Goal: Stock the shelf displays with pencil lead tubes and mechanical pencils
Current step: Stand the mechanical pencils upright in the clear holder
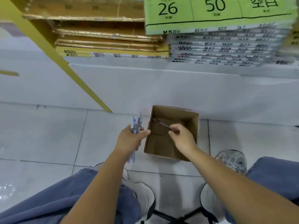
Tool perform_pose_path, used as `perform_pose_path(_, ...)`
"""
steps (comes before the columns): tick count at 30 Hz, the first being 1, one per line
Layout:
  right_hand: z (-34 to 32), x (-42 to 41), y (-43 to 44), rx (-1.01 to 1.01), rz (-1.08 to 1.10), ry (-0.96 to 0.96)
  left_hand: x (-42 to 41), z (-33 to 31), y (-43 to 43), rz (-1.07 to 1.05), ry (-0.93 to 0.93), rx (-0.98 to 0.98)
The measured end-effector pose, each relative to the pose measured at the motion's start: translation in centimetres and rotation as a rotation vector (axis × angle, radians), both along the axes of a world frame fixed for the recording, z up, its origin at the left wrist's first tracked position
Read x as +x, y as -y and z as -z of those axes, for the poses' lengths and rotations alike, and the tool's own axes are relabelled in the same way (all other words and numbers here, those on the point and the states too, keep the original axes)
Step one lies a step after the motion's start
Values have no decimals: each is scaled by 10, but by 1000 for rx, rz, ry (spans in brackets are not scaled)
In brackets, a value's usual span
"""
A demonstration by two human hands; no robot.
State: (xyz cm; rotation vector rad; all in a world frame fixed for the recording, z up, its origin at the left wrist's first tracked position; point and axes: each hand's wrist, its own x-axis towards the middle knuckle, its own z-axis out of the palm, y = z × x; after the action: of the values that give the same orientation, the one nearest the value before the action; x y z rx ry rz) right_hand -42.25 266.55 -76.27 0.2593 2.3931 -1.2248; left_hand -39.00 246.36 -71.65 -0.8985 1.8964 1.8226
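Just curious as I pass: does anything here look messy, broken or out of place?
Mostly tidy. The flattened cardboard on the shelf has ragged, torn edges, and the stacked packs beside it sit unevenly. Nothing spilled.

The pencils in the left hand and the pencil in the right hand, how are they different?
The left hand grips a bunch of pencils; the right hand pinches a single pencil. The bunch looks pale blue and lilac; the single pencil looks darker. The bunch stands nearly upright beside the cardboard box; the single pencil slants over the box's inside. Both are slim and held in a hand.
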Motion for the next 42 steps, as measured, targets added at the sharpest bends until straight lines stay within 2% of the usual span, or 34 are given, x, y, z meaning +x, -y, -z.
perform_pose_path(4,36,-15,12,140,14,96,6,23,5,8,85,61)
perform_pose_path(12,86,-31,25,433,31,80,8,46,13,39,110,186)
perform_pose_path(21,94,-30,22,294,219,163,10,52,16,17,174,198)
perform_pose_path(25,60,-21,18,137,219,154,9,42,11,0,160,157)
perform_pose_path(30,-13,4,10,-88,144,106,9,6,-1,-78,2,120)
perform_pose_path(36,-107,27,4,-384,48,29,2,-74,-29,-104,-193,149)
perform_pose_path(39,-156,25,0,-463,2,-40,0,-117,-33,-104,-315,206)
perform_pose_path(42,-208,19,-8,-518,-100,-111,-4,-160,-37,-53,-422,176)
